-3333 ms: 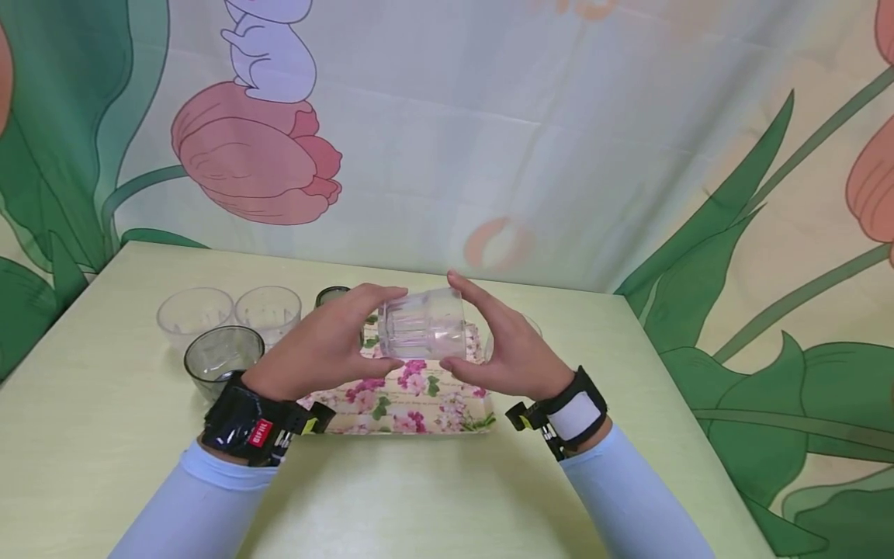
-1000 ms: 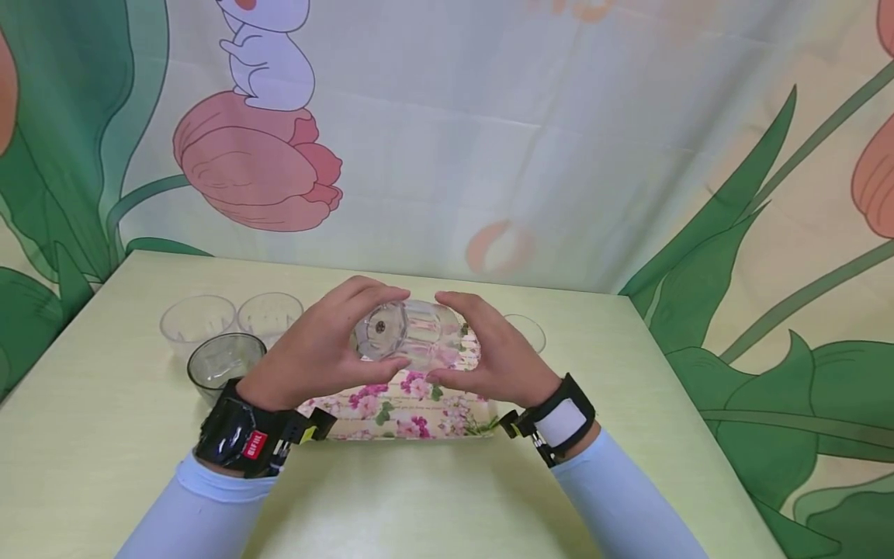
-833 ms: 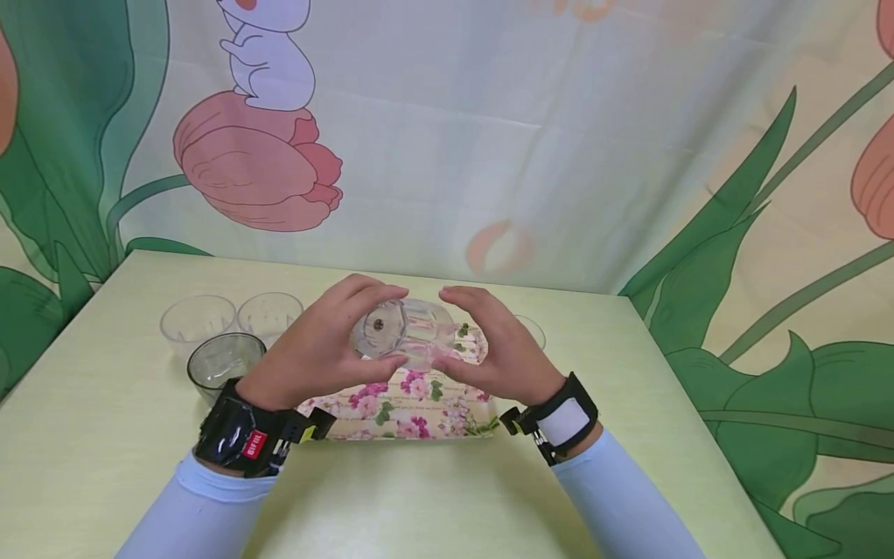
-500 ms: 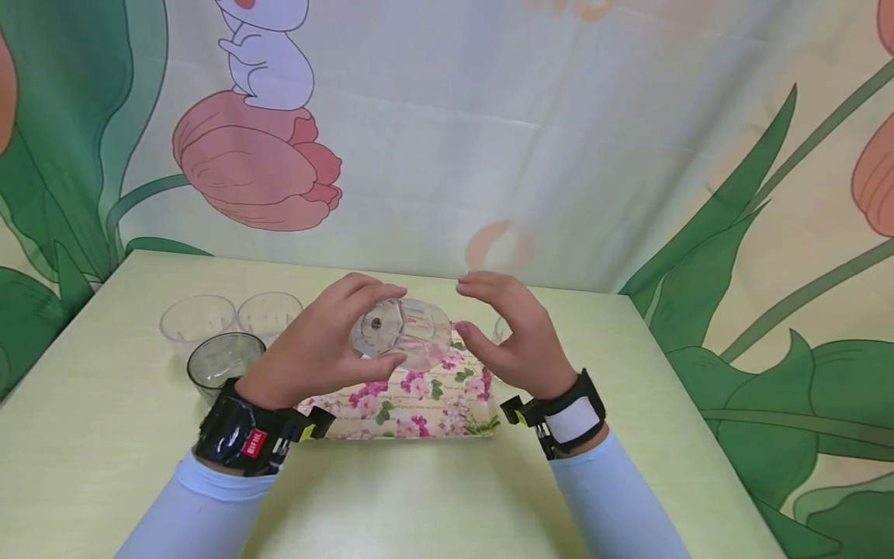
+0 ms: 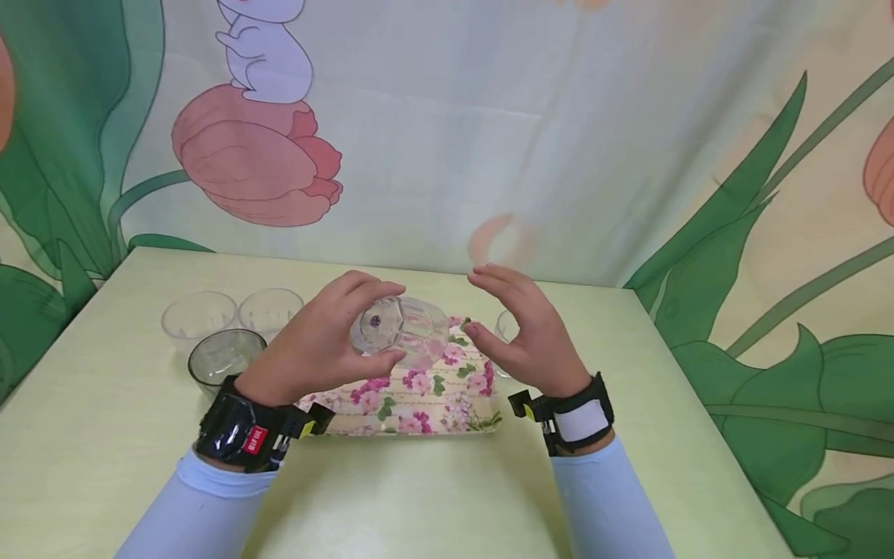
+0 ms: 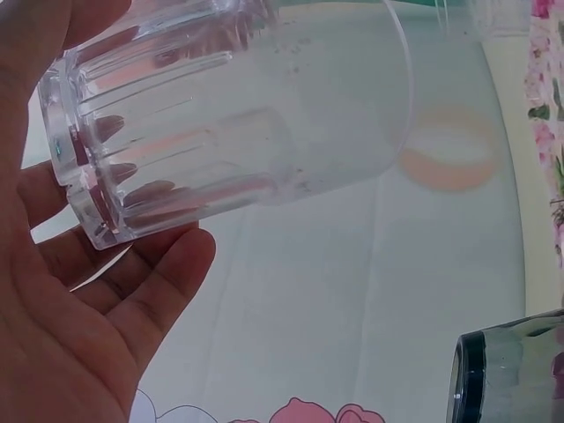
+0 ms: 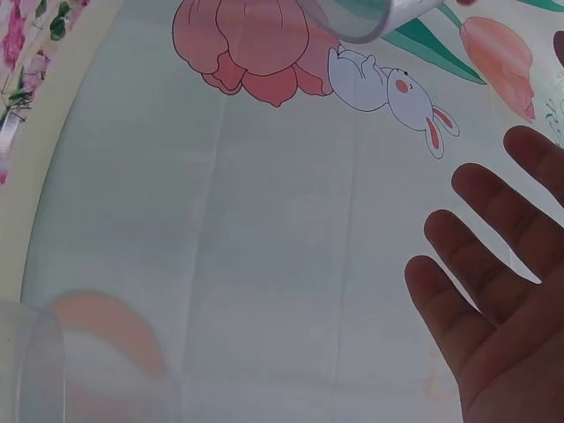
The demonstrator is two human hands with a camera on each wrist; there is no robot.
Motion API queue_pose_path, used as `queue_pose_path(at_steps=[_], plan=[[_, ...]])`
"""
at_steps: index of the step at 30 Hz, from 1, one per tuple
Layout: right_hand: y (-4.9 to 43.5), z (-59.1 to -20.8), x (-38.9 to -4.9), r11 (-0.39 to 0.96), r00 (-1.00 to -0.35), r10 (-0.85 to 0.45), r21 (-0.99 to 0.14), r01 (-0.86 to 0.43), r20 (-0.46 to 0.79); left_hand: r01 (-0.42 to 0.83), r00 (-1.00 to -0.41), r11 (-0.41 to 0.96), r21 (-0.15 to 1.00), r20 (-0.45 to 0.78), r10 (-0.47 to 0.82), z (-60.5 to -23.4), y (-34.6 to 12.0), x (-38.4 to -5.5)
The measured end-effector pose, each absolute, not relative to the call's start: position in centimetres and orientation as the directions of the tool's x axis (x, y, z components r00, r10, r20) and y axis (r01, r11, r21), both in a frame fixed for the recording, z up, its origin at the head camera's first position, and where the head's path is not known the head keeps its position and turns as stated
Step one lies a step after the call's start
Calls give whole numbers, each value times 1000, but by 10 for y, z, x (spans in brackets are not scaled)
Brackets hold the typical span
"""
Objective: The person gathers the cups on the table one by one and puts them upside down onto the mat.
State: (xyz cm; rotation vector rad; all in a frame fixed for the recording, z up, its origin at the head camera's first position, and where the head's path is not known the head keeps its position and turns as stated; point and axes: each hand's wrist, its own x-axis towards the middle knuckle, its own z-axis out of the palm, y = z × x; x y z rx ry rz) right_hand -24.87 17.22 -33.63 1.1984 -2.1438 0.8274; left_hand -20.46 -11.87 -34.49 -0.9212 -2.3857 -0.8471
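My left hand (image 5: 314, 341) grips a clear ribbed plastic cup (image 5: 424, 330) near its base, above a floral tray (image 5: 447, 419). The cup lies tilted on its side in the air, base turned partly toward me and mouth pointing right and away. In the left wrist view, fingers curl around the base end of the cup (image 6: 256, 132). To the right of the cup, my right hand (image 5: 534, 334) is apart from it, fingers spread and holding nothing. The right wrist view shows these extended fingers (image 7: 480, 282), with the cup's rim (image 7: 370, 26) at the top.
Two clear cups (image 5: 199, 320) (image 5: 271, 309) and a smoky grey cup (image 5: 225, 359) stand at left on the pale table (image 5: 391, 497). Another clear cup (image 5: 504, 330) stands behind my right hand. A dark-rimmed cup (image 6: 520, 370) shows in the left wrist view. A printed curtain (image 5: 433, 140) hangs behind.
Both hands held the cup before. Its base has turned toward me, and my right hand has let go and moved right. My left hand keeps its grip.
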Motion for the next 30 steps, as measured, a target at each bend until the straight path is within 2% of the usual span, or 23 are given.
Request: queue_pose_path(at_steps=[15, 30], plan=[[174, -330, -244, 426, -446, -559, -220, -878, 699, 684, -704, 615, 393, 577, 414, -338, -121, -207], [174, -333, -243, 434, -456, -575, -219, -874, 679, 677, -721, 626, 387, 519, 460, -352, -113, -210]])
